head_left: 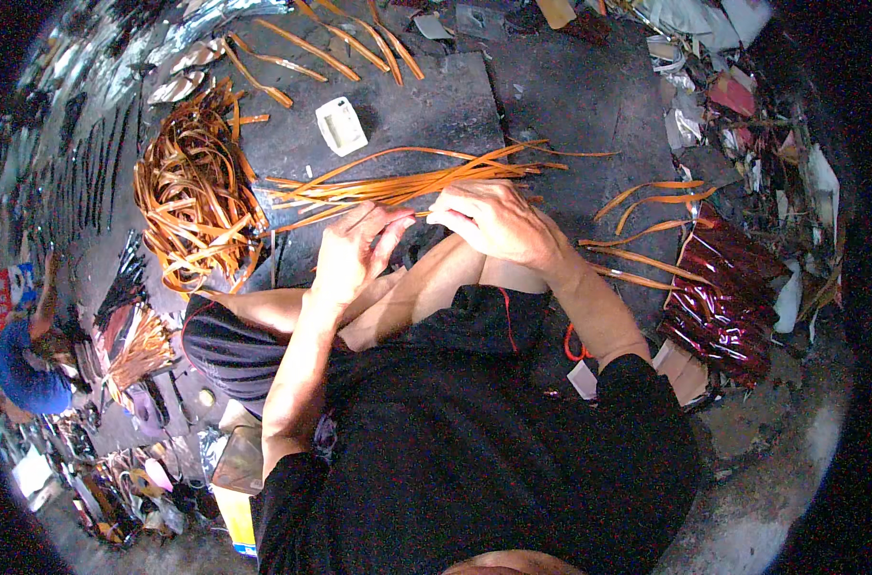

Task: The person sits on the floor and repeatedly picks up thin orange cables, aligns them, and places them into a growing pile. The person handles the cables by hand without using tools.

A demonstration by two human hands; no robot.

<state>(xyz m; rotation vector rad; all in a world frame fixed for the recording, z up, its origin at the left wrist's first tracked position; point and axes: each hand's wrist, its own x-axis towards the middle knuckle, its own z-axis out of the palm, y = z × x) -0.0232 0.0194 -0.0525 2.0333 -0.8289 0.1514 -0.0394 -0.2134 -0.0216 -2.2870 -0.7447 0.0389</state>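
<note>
My left hand and my right hand face each other above my crossed legs. Thumb and fingers of each are pinched together around a narrow orange-brown strip, of which only a short piece shows in the gap between them. Just beyond my fingers lies a loose bundle of similar flat strips, stretched left to right on the dark board. A big tangled heap of glossy brown strips sits to the left of my left hand.
A small white plastic tray stands on the dark board. More strips lie at the far edge and right. Shiny dark-red sheeting lies right, scraps beyond. Another person in blue is at far left.
</note>
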